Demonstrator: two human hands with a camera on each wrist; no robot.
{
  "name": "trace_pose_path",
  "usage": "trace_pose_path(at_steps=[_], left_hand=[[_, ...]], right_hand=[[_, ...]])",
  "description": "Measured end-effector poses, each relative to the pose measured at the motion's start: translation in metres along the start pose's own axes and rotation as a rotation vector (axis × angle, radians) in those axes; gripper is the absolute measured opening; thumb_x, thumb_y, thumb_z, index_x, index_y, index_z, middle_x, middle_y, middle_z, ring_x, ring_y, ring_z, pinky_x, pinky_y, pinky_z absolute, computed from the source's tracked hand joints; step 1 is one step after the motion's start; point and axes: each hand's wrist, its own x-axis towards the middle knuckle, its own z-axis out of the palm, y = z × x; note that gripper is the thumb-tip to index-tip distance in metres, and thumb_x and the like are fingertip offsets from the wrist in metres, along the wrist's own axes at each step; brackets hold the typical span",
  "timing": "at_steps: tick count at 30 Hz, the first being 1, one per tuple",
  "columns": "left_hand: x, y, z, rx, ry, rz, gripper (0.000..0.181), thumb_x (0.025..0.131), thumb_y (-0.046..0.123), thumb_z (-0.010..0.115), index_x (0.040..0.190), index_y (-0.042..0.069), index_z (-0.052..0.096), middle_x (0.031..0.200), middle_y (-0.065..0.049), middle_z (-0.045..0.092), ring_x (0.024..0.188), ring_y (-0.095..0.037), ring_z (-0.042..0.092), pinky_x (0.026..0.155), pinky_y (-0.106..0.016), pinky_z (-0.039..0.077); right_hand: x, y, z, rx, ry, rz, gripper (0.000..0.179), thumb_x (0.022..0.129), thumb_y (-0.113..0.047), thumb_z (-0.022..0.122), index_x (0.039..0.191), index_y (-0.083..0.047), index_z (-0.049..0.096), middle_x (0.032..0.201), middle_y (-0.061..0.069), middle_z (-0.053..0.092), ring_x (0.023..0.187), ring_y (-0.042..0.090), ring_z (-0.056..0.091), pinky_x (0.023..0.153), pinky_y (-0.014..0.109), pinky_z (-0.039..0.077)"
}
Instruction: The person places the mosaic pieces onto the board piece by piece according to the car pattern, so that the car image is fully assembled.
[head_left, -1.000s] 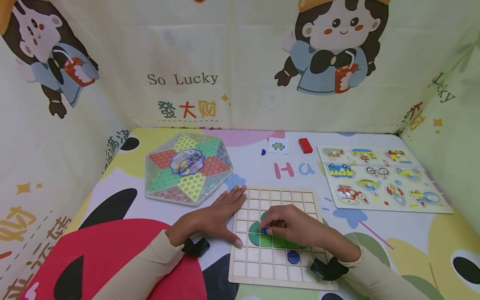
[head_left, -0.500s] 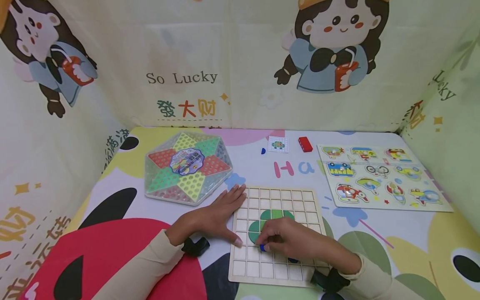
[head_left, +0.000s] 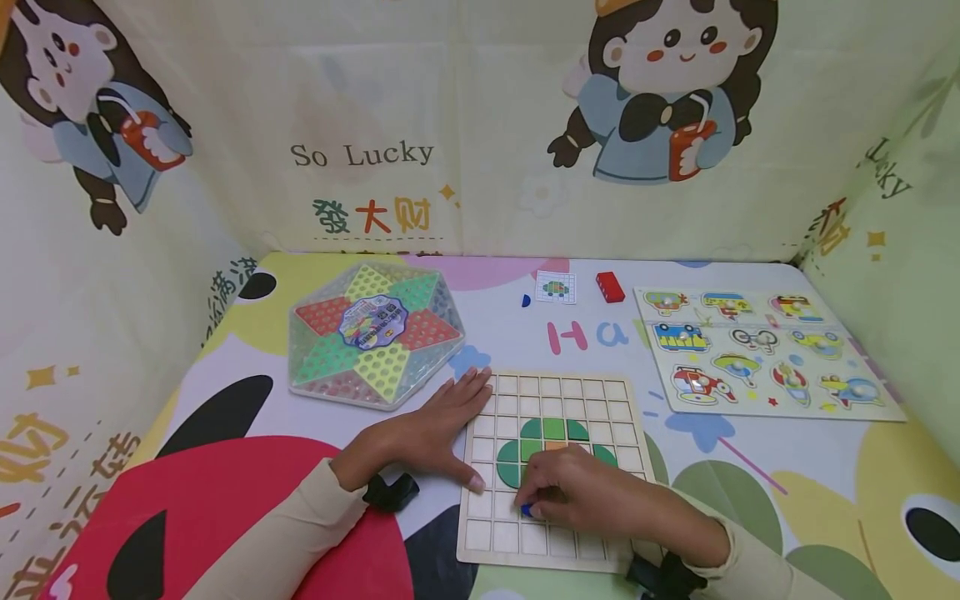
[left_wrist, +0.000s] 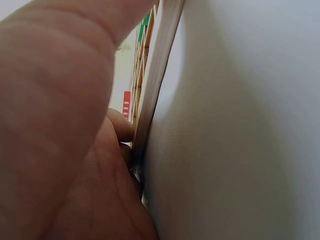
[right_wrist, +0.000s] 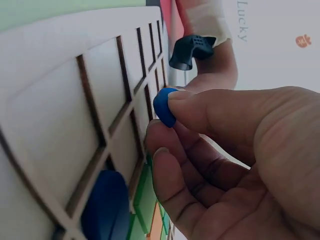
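Note:
My right hand (head_left: 577, 492) pinches a small dark blue half-round piece (right_wrist: 165, 107) between thumb and fingertips. It is over the lower left cells of a wooden grid board (head_left: 517, 562). Green rounded pieces (head_left: 508, 475) and squares form a shape in the board's middle, with an orange bit (head_left: 557, 446) partly under the hand. Another blue piece (right_wrist: 105, 205) sits in the grid in the right wrist view; the hand hides it in the head view. My left hand (head_left: 442, 429) rests with spread fingers along the board's left edge, its thumb at the rim.
A hexagonal Chinese checkers box (head_left: 375, 333) stands behind the left hand. Behind the board lie a pattern card (head_left: 556, 287), a loose blue half-round piece (head_left: 526, 301) and a red block (head_left: 611, 287). A vehicle puzzle board (head_left: 765, 358) lies at the right.
My right hand has moved the blue piece down from the green shape toward the near part of the board, uncovering more green pieces. The left hand has stayed put.

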Motion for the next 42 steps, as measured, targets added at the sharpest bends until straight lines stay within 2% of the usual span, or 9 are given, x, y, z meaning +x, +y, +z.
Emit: trace_pose_path(at_steps=[8,11,17,24,31,36,38,42], left_hand=[[0.000,0.000,-0.001,0.007,-0.006,-0.013,0.120,0.073,0.059,0.076,0.156,0.006,0.008,0.163,-0.003,-0.007,0.146,-0.020,-0.014,0.116,-0.045,-0.004],[0.001,0.000,-0.001,0.005,-0.004,-0.014,0.120,0.073,0.059,0.076,0.156,0.007,0.008,0.163,-0.003,-0.007,0.146,-0.020,-0.014,0.116,-0.045,-0.004],[0.001,0.000,0.000,0.012,-0.006,-0.013,0.120,0.073,0.060,0.076,0.156,0.007,0.007,0.163,-0.002,-0.008,0.146,-0.019,-0.015,0.116,-0.045,-0.004],[0.001,-0.001,0.000,0.010,-0.007,-0.013,0.120,0.073,0.060,0.076,0.156,0.007,0.008,0.163,-0.003,-0.008,0.146,-0.019,-0.015,0.116,-0.045,-0.004],[0.001,0.000,0.000,0.008,-0.006,-0.013,0.121,0.073,0.059,0.076,0.156,0.006,0.007,0.163,-0.003,-0.008,0.146,-0.020,-0.015,0.116,-0.045,-0.005],[0.001,0.000,0.000,0.000,-0.004,-0.013,0.121,0.073,0.059,0.077,0.156,0.006,0.007,0.163,-0.003,-0.009,0.146,-0.019,-0.016,0.116,-0.045,-0.005],[0.001,0.000,0.000,-0.008,-0.004,-0.012,0.121,0.073,0.059,0.077,0.156,0.006,0.007,0.163,-0.003,-0.009,0.145,-0.019,-0.016,0.116,-0.045,-0.005],[0.000,-0.001,0.000,-0.017,-0.005,-0.013,0.121,0.073,0.059,0.077,0.156,0.006,0.008,0.163,-0.002,-0.009,0.145,-0.018,-0.017,0.116,-0.045,-0.005]], right_hand=[[0.000,0.000,0.002,-0.109,-0.001,0.023,0.015,0.088,-0.011,0.073,0.100,-0.019,0.077,0.093,-0.020,0.059,0.086,-0.004,0.053,0.079,0.024,0.047],[0.000,0.001,0.002,-0.120,0.013,0.021,0.013,0.088,-0.013,0.073,0.099,-0.019,0.077,0.094,-0.019,0.059,0.089,-0.002,0.053,0.080,0.024,0.048],[-0.001,0.003,0.000,-0.094,0.020,0.018,0.013,0.088,-0.012,0.073,0.099,-0.018,0.077,0.093,-0.020,0.059,0.089,-0.001,0.053,0.081,0.024,0.048],[0.000,0.005,0.001,-0.071,0.010,-0.026,0.014,0.089,-0.006,0.072,0.098,-0.015,0.077,0.092,-0.017,0.063,0.087,-0.002,0.055,0.081,0.022,0.050],[0.001,0.007,-0.005,-0.031,0.019,-0.028,0.015,0.090,-0.009,0.070,0.100,-0.018,0.076,0.093,-0.016,0.065,0.086,-0.001,0.056,0.080,0.022,0.051],[0.005,0.016,-0.017,0.031,0.065,-0.021,0.014,0.092,-0.009,0.068,0.100,-0.018,0.075,0.093,-0.014,0.066,0.084,0.002,0.058,0.077,0.023,0.052],[0.007,0.021,-0.021,0.054,0.101,-0.041,0.013,0.093,-0.008,0.067,0.099,-0.016,0.075,0.093,-0.011,0.067,0.082,0.004,0.059,0.075,0.024,0.052],[0.013,0.030,-0.032,0.081,0.157,-0.023,0.013,0.093,-0.007,0.065,0.101,-0.011,0.074,0.096,-0.006,0.069,0.084,0.008,0.060,0.077,0.026,0.053]])
